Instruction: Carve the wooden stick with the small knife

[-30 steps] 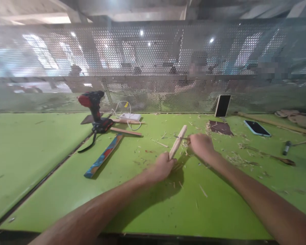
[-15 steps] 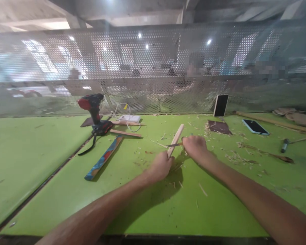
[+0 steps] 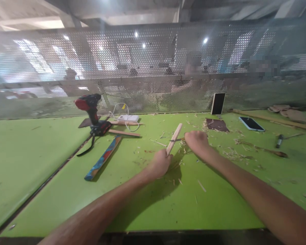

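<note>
My left hand (image 3: pixel 161 162) is closed around the lower end of a pale wooden stick (image 3: pixel 175 137), which slants up and away over the green table (image 3: pixel 53 190). My right hand (image 3: pixel 197 141) is closed on a thin knife (image 3: pixel 177 140), whose blade lies across the stick about halfway up. Wood shavings (image 3: pixel 180 160) are scattered on the table around and under both hands.
A red and black cordless drill (image 3: pixel 91 110) stands at the back left, beside a painted wooden strip (image 3: pixel 103 158) and a white power bank with cable (image 3: pixel 129 118). Two phones (image 3: pixel 251 123) (image 3: pixel 218 103), dark sandpaper (image 3: pixel 216 125) and a wooden spoon (image 3: pixel 271 151) lie right. A perforated metal screen (image 3: pixel 153 68) backs the table.
The knife blade slid left across the stick and back a little, with my right hand moving along it. My left hand kept its grip; the view shifted slightly.
</note>
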Demonstrator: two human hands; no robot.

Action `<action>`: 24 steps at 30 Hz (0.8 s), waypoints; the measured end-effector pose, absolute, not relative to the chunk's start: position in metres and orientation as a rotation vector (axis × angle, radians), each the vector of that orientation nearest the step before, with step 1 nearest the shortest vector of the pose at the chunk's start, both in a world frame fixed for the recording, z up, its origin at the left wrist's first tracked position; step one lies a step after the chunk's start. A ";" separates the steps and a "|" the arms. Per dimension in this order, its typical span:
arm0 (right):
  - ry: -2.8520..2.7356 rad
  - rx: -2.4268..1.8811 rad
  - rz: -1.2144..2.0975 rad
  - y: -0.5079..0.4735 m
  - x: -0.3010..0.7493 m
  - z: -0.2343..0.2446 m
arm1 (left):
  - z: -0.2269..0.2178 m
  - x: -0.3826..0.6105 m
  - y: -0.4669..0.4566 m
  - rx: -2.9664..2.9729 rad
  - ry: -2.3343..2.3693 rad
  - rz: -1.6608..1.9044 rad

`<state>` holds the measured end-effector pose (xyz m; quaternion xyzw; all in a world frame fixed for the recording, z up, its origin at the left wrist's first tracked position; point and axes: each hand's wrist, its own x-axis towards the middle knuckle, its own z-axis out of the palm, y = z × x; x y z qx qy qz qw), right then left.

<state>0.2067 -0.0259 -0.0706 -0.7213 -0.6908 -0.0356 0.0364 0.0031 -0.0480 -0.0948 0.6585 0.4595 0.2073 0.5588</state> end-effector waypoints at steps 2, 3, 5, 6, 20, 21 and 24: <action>-2.032 -2.340 -0.181 -0.024 0.218 -0.066 | -0.092 0.003 -0.050 1.626 1.186 0.458; -1.978 -2.403 -0.227 -0.024 0.226 -0.063 | -0.092 0.003 -0.051 1.666 1.225 0.438; -1.871 -2.494 -0.298 -0.024 0.245 -0.053 | -0.094 0.003 -0.053 1.703 1.215 0.425; -1.814 -2.531 -0.329 -0.025 0.254 -0.048 | -0.095 0.003 -0.054 1.718 1.199 0.437; -2.028 -2.365 -0.066 -0.037 0.213 -0.053 | -0.110 0.000 -0.045 1.639 1.098 0.508; -2.059 -2.348 -0.049 -0.038 0.206 -0.057 | -0.110 0.000 -0.045 1.653 1.104 0.508; -2.113 -2.314 -0.057 -0.040 0.194 -0.063 | -0.107 0.001 -0.047 1.719 1.142 0.497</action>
